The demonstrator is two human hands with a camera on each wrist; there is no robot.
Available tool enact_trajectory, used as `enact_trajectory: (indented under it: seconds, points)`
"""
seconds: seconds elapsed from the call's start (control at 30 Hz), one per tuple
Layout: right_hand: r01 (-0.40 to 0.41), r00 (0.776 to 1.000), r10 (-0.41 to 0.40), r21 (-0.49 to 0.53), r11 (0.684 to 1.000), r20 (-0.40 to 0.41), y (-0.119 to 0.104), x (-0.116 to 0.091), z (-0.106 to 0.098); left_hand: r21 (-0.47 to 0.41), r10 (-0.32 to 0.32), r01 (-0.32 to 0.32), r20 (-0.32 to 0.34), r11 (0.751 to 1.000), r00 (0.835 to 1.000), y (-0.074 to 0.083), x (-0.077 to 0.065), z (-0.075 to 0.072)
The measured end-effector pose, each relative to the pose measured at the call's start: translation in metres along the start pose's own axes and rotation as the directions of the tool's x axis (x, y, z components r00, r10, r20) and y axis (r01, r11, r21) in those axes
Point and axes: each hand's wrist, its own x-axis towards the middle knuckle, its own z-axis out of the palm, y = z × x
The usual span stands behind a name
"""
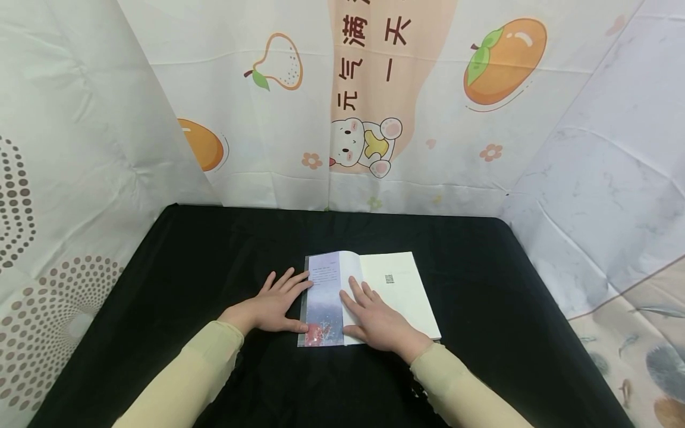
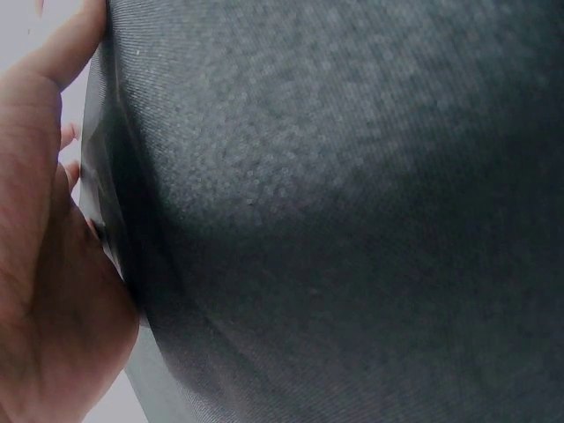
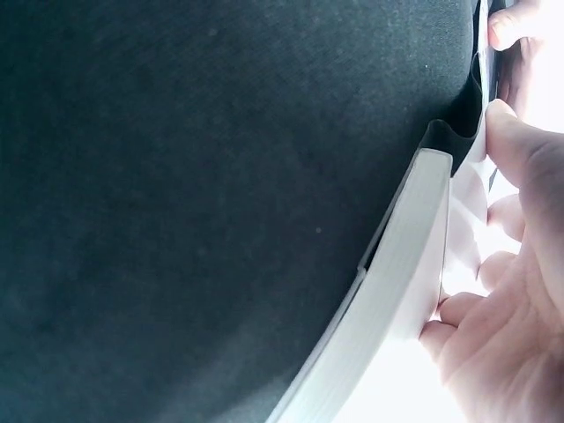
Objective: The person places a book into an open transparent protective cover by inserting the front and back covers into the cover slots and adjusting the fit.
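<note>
An open book [image 1: 398, 303] lies on the black cloth, its cover flap [image 1: 324, 303] spread to the left in purple and blue with a red patch low down. A small printed code marks the white right-hand page. With fingers spread, my left hand [image 1: 272, 306] touches the flap's left edge, thumb near the lower corner. My right hand [image 1: 382, 321] rests on the book near the fold, fingers extended over the white paper. From the right wrist view, the book's thick page block [image 3: 388, 273] shows edge-on beside the right hand. Mostly cloth fills the left wrist view.
The black cloth [image 1: 214, 249] covers the table on all sides of the book. Behind it hangs a white curtain [image 1: 278, 131] printed with fruit, a bear and characters. More pale curtains [image 1: 599, 178] enclose the left and right sides.
</note>
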Motion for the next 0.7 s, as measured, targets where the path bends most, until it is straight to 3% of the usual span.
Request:
enact_trajectory:
  seconds: [0.7]
  points:
    - [0.002, 1.0, -0.002, 0.0, 1.0, -0.002, -0.0001, 0.0013, 0.0019, -0.008, -0.005, 0.005, 0.002, 1.0, 1.0, -0.0005, 0.0005, 0.0004]
